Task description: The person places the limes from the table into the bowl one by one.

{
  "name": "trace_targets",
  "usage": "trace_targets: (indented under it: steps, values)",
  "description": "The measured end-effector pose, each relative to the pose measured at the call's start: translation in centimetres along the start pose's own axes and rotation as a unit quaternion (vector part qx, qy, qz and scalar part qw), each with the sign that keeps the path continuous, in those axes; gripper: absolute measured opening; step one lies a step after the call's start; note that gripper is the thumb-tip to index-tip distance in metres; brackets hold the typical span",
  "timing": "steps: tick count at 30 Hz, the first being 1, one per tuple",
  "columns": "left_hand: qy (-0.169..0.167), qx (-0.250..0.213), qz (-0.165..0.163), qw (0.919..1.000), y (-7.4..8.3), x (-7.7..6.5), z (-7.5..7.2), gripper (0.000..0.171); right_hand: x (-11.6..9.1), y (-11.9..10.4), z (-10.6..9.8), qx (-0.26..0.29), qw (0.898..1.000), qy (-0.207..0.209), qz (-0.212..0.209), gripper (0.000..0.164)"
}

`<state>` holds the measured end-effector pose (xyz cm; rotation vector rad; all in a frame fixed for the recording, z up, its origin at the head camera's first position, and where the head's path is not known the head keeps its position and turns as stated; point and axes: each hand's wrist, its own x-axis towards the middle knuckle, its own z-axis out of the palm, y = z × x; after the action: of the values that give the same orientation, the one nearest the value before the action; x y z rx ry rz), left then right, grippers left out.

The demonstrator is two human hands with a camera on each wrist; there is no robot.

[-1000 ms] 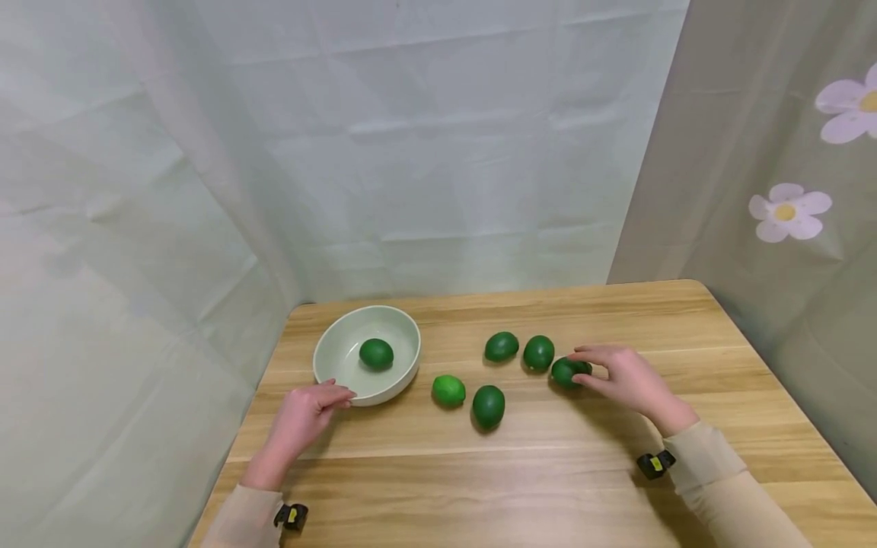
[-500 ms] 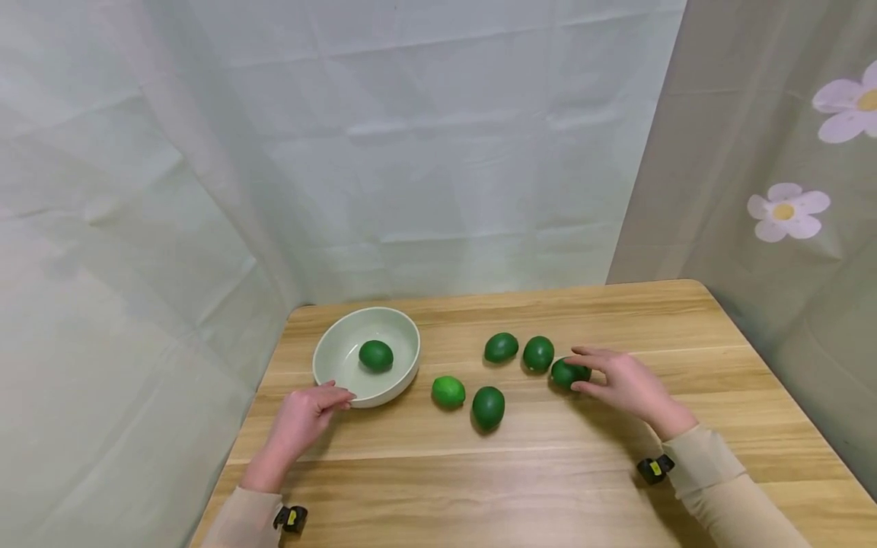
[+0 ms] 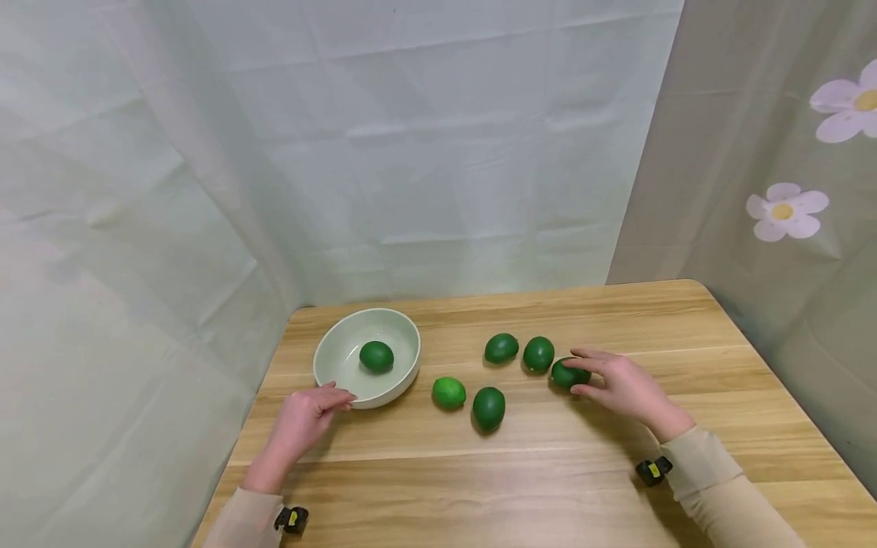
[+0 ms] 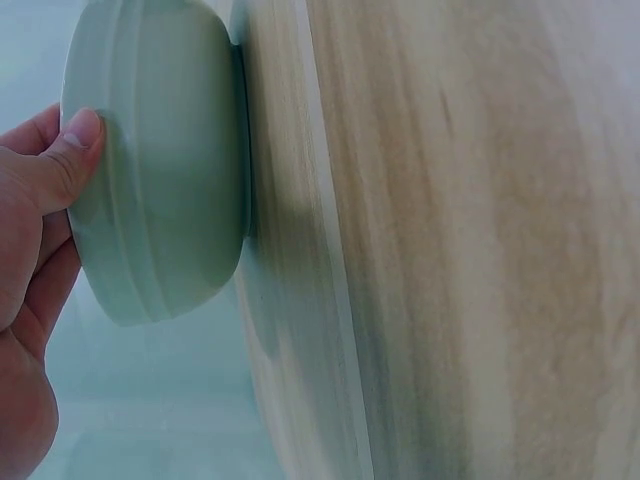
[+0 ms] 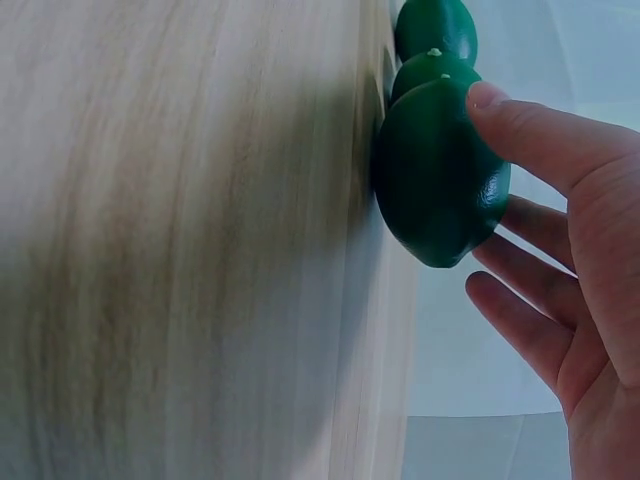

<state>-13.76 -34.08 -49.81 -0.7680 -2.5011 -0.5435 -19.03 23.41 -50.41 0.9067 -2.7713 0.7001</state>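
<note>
In the head view, my left hand (image 3: 304, 418) pinches the near rim of a pale green bowl (image 3: 404, 380). Its thumb presses the outer wall in the left wrist view, with the fingers behind the rim. A dark green lime (image 3: 377, 356) lies inside the bowl. At the right, my right hand (image 3: 626, 386) has its thumb and fingers round another dark lime (image 5: 440, 180), which rests on the table. The right wrist view shows the thumb tip on the lime's near side; the fingers' contact behind it is partly hidden.
Left of the right hand stand two dark limes, a middle one (image 3: 539, 355) and a farther one (image 3: 502, 348). A bright green lime (image 3: 448, 393) and a dark lime (image 3: 489, 409) lie nearer, right of the bowl. Curtains (image 3: 438, 152) surround the wooden table (image 3: 438, 495).
My right hand's thumb has shifted slightly toward the near edge of its lime, and the grip looks a little wider. The left hand, bowl and other limes have stayed in place.
</note>
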Motion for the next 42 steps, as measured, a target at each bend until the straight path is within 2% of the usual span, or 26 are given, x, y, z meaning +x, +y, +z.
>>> trace_targets:
  steps: [11,25,34,42]
  values:
    - [0.004,0.000,-0.001,1.0000,-0.12,-0.06,0.05,0.026,0.04,-0.07,0.12,-0.004,1.000,0.000,-0.001,0.045]
    - [0.005,-0.001,-0.001,1.0000,-0.19,-0.08,0.16,0.026,0.17,-0.02,0.21,-0.019,1.000,0.003,-0.022,0.049]
    - [0.005,-0.001,0.008,1.0000,-0.42,-0.27,0.28,0.026,0.31,0.08,0.73,-0.022,0.999,0.024,-0.026,0.054]
    - [0.003,0.000,0.007,1.0000,-0.39,-0.26,0.25,0.026,0.52,0.12,0.76,-0.026,0.999,0.013,-0.019,0.056]
